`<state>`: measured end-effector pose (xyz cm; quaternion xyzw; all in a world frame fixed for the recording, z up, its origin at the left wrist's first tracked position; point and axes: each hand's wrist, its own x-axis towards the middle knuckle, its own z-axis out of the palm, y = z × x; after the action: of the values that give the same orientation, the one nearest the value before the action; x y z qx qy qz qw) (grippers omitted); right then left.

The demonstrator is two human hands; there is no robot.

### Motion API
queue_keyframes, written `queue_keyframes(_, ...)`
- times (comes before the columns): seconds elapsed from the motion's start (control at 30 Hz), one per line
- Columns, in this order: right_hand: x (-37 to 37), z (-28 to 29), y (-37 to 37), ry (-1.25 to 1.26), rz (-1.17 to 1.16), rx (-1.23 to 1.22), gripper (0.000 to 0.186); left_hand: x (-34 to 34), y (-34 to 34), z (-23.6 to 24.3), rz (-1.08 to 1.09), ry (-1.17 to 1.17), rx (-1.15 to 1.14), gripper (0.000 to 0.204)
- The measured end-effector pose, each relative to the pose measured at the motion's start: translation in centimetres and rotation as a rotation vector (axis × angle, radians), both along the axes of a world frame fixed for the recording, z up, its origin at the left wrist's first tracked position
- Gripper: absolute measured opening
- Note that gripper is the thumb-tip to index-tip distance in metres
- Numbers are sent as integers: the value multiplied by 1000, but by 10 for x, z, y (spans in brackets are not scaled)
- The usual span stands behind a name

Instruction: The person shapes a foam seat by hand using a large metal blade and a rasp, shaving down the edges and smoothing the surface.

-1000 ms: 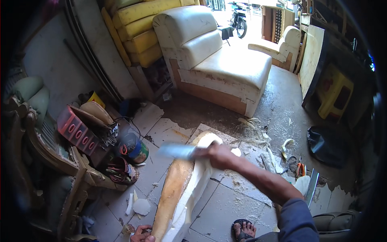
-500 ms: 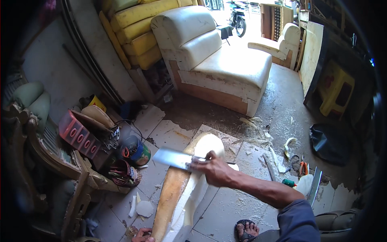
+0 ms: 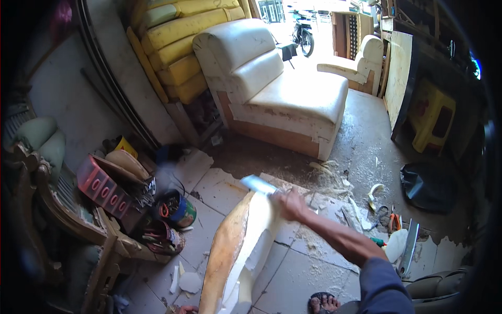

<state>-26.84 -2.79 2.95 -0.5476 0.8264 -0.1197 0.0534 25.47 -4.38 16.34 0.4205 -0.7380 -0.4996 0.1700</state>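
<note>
A long curved foam piece, tan on top with a white trimmed side, slants up from the lower edge over the floor tiles. My right hand grips a flat, wide metal blade at the piece's far end. The blade is tilted and smeared by motion; its exact kind cannot be made out. At the lower edge, only a few fingers of my left hand show, closed against the near end of the foam piece. The rest of that hand is out of the picture.
Foam crumbs and offcuts litter the floor to the right, near orange-handled pliers. Left stand a tool-filled tub, a red organizer box and a carved wooden frame. A white sofa section stands ahead.
My right hand has swept the blade forward and right to the foam's far end. The foam piece has tipped and shifted; my left hand has sunk lower at the edge.
</note>
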Motion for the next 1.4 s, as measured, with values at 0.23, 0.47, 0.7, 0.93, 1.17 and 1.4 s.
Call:
queue_keyframes(0.23,15,12,0,-3,-52,-4,49,18,-8,-25,-9,155,65,44)
queue_keyframes(0.47,24,31,1,-53,-23,1,48,17,-3,-20,101,125,277,43)
queue_keyframes(0.7,115,73,25,-115,515,-76,56,18,-2,-14,225,148,411,34)
queue_keyframes(0.93,150,90,38,-291,72,-233,51,22,-2,-25,-80,222,107,63)
queue_keyframes(1.17,175,88,60,74,203,-163,62,12,5,-9,-160,166,8,56)
queue_keyframes(1.4,202,95,75,15,258,-3,51,-8,13,4,101,218,217,52)
